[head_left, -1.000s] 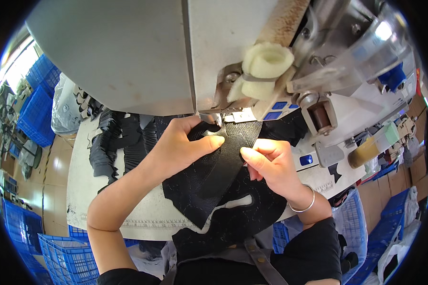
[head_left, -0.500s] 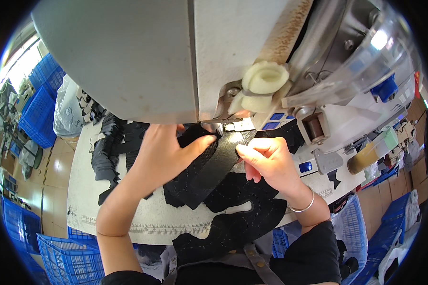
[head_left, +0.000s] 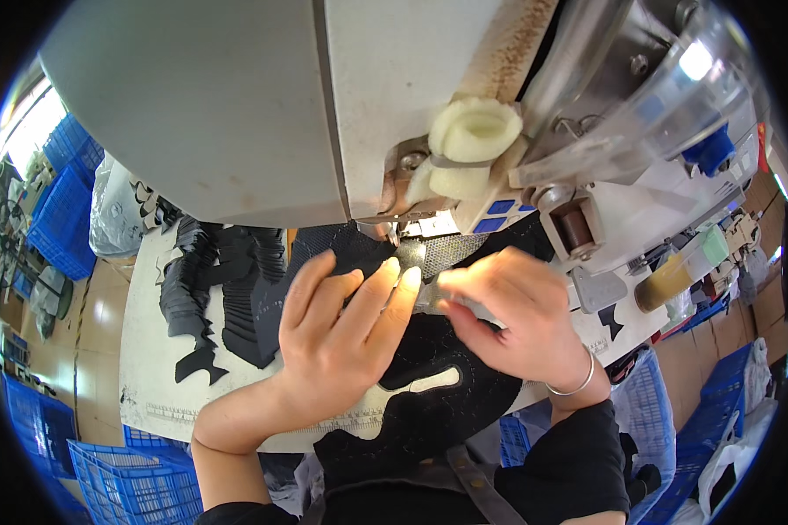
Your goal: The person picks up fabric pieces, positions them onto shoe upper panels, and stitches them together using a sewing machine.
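Note:
My left hand lies with its fingers stretched out over black fabric pieces, its fingertips just in front of the sewing machine's needle area. Under the machine head is a black textured mesh piece, lit by the lamp. Close to its right front edge, my right hand has its fingers curled, thumb and forefinger near each other; motion blurs them, and what they hold cannot be made out. A larger curved black fabric piece with a long cutout hangs over the table's front edge toward my lap.
Stacked black cut pieces lie on the white table at the left. The grey sewing machine head looms above, with a brown thread bobbin at its right. Blue crates stand around the table.
My left hand has moved back toward me and to the right, its fingers now stretched out. My right hand has turned, staying near the mesh piece. The dark strip between the hands is now mostly covered.

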`<action>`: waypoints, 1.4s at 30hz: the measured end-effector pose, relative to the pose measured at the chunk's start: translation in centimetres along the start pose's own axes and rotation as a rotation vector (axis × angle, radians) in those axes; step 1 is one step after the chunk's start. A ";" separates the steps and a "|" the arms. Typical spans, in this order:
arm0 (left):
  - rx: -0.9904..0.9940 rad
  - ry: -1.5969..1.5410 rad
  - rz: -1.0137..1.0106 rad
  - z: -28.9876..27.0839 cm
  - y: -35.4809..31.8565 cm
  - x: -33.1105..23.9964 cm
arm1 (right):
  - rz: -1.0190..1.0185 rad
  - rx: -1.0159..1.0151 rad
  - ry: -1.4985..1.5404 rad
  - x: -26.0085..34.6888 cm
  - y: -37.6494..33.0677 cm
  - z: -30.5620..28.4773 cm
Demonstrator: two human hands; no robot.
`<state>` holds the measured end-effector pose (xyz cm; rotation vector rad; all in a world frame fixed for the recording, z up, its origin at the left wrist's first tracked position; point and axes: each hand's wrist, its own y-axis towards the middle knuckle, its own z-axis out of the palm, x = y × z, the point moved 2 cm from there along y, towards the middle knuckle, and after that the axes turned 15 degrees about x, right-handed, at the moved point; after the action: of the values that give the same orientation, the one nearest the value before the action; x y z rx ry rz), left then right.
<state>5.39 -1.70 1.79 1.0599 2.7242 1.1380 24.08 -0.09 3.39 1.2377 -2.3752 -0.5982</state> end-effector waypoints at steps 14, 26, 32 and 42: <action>-0.058 -0.144 -0.093 1.3 -0.1 2.5 | -0.200 -0.111 -0.345 -1.3 0.2 1.3; -0.124 -0.284 -0.046 2.4 0.6 4.7 | -0.178 -0.169 -0.482 0.0 0.1 3.0; -0.007 -0.203 0.004 0.4 0.6 4.4 | -0.182 -0.238 -0.485 -0.9 0.3 2.5; -0.031 0.174 -0.009 1.1 0.1 0.6 | -0.014 -0.329 -0.174 -3.4 -0.7 1.1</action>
<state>5.32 -0.64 1.23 0.9876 2.8262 1.3260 25.75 2.59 1.60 1.0944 -2.2829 -1.0911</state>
